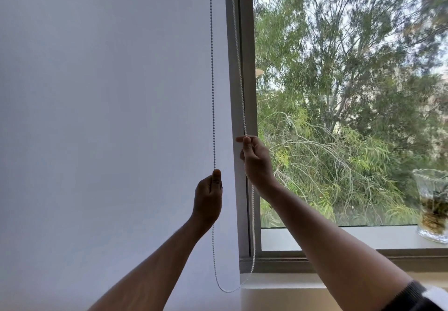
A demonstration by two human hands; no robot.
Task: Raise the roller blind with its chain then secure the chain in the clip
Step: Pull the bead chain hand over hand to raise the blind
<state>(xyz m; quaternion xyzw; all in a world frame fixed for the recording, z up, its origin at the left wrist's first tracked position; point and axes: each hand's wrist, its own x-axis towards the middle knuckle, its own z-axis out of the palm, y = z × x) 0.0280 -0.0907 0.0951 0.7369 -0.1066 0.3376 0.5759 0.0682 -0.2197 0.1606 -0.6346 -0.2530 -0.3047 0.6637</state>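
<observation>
A white roller blind [109, 116] covers the left part of the window, reaching down past the sill. Its white bead chain [212, 80] hangs in a loop with two strands in front of the blind's right edge. My left hand [208, 199] is closed around the left strand, thumb up. My right hand [257, 160] pinches the right strand higher up, in front of the grey window frame [247, 68]. The loop's bottom [228, 290] hangs slack below both hands near the sill. No clip is visible.
The uncovered pane on the right shows green trees. A glass vase [432, 204] with plant matter stands on the window ledge [339, 238] at far right. A pale sill [278, 284] runs below the frame.
</observation>
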